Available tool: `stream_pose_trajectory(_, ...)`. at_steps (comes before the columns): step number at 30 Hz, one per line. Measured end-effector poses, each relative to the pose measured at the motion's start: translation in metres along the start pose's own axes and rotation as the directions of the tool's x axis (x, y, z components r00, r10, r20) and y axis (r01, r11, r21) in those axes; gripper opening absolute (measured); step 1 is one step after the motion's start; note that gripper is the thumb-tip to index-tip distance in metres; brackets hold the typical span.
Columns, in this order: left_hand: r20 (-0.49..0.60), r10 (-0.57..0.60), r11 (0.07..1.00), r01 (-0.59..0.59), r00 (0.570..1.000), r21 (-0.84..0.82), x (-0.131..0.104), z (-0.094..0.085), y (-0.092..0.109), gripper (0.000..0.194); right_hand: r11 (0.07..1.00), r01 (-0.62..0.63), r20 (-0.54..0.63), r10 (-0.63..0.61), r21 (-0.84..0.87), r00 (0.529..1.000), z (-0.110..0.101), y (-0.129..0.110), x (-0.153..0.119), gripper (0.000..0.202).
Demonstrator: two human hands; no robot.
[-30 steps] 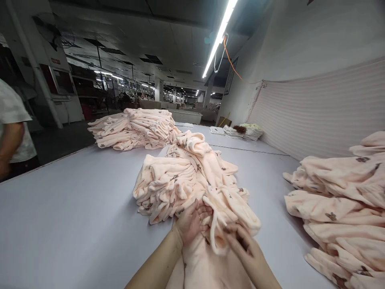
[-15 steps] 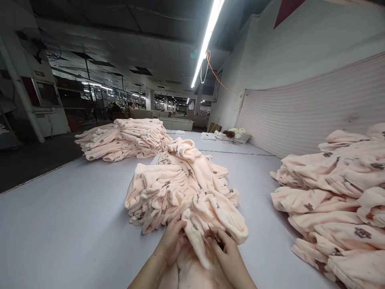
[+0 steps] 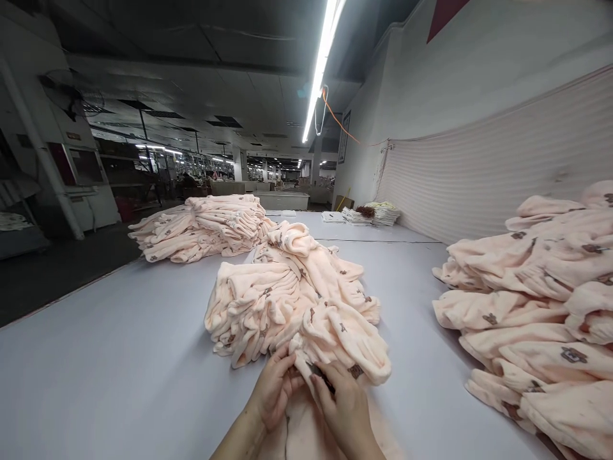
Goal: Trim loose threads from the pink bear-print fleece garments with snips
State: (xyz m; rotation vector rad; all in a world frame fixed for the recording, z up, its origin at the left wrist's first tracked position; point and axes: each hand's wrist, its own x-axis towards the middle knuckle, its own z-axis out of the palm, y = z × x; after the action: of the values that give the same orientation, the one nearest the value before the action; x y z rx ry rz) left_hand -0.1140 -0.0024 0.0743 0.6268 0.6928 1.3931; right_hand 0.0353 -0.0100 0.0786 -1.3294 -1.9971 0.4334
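Note:
Near the bottom centre, my left hand (image 3: 276,391) pinches the edge of a pale pink fleece garment (image 3: 352,338) with small brown prints. Close on its right, my right hand (image 3: 342,399) is closed around a small dark tool (image 3: 322,377), perhaps thread snips, held against the same fabric. The tool's tip is partly hidden by fingers and cloth. Part of the garment hangs down below both hands. Just beyond them, a heap of matching pink garments (image 3: 261,306) lies bunched on the white table (image 3: 119,358).
Another pile of pink garments (image 3: 205,227) lies at the back left. Tall stacks (image 3: 527,319) stand on the right side. Small folded cloths (image 3: 383,213) sit at the table's far end, beside a striped fabric sheet (image 3: 498,160) on the wall.
My right hand has shifted slightly left, closer to my left hand, and the dark tool now lies against the fabric edge. The view has turned slightly.

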Motion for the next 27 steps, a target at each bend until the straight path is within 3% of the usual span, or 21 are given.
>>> stream_pose_trajectory(15,-0.020,-0.004,0.995,0.006,1.000,0.100,-0.011,0.004,0.002,0.012,0.960,-0.036,0.068,0.018,0.277,0.997,-0.005,0.009,0.003,0.023)
stream_pose_trajectory(21,-0.026,-0.032,0.997,0.033,0.999,0.070,-0.011,0.001,0.001,0.014,0.963,-0.033,0.113,0.003,0.267,0.994,-0.005,0.009,0.005,0.022)
stream_pose_trajectory(27,-0.003,-0.079,0.997,0.079,0.997,0.020,0.004,-0.003,0.005,0.016,0.969,-0.037,0.114,0.009,0.245,0.993,-0.007,0.018,0.010,0.024)
